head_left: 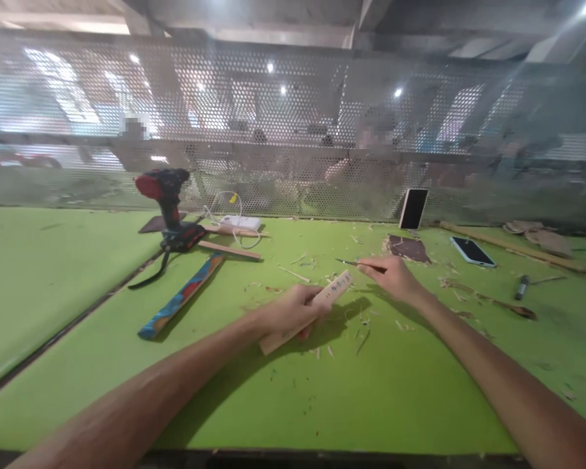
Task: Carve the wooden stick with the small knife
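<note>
My left hand (pixel 293 309) is closed around a flat strip of pale wood (pixel 339 286), which slants up to the right. Dark marks show on the strip's upper face near its far end. In my right hand (pixel 393 277) is a slim carving knife (pixel 346 261), its thin blade pointing left just above the strip's end. Blade and wood look apart. The fingers of my right hand cover most of the handle. Wood shavings (pixel 364 326) lie scattered on the green tabletop (pixel 273 417) beneath and around both hands.
Left stand a cordless drill (pixel 168 208), a painted blue-and-red wooden bar (pixel 180 296) and a white power bank (pixel 239 225) with its cable. To the right are an upright phone (pixel 413 209), a flat phone (pixel 473 251), brown sandpaper (pixel 409 248) and a wooden spoon (pixel 517 309). Perforated mesh (pixel 283 124) rises behind.
</note>
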Demonstrator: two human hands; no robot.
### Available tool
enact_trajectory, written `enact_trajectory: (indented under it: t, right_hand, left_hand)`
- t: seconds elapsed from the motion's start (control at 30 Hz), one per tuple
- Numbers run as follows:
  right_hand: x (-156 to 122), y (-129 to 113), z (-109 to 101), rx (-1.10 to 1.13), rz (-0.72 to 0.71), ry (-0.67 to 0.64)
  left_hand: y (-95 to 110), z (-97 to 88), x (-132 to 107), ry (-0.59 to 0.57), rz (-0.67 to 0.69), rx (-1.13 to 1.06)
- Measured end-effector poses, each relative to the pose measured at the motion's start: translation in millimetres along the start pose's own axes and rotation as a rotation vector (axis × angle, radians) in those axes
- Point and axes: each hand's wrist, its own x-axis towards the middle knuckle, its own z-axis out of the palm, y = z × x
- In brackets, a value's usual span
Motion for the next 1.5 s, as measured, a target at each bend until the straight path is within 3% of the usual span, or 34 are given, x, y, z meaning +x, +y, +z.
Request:
enact_trajectory:
  t: [0.23, 0.53, 0.8, 1.1, 1.5]
  right_hand:
    - [-4, -16, 6, -0.003, -0.063, -0.068]
    - [-7, -14, 18, -0.100, -0.121, -0.085]
    - [-6, -8, 14, -0.112, -0.033, -0.040]
    - [-7, -1, 23, 0.096, 0.068, -0.035]
    - [-9, 4, 24, 0.167, 0.128, -0.047]
  left_hand:
    - [-2, -4.0, 4, 0.115, -0.015, 0.032]
    - [-12, -4.2, 9, 0.166, 0.007, 0.061]
    - [-14, -1.6, 9, 0.155, 0.010, 0.070]
    - [-14, -3.2, 8, 0.099, -0.002, 0.045]
    - [-10, -2.5, 7, 0.107, -0.020, 0.043]
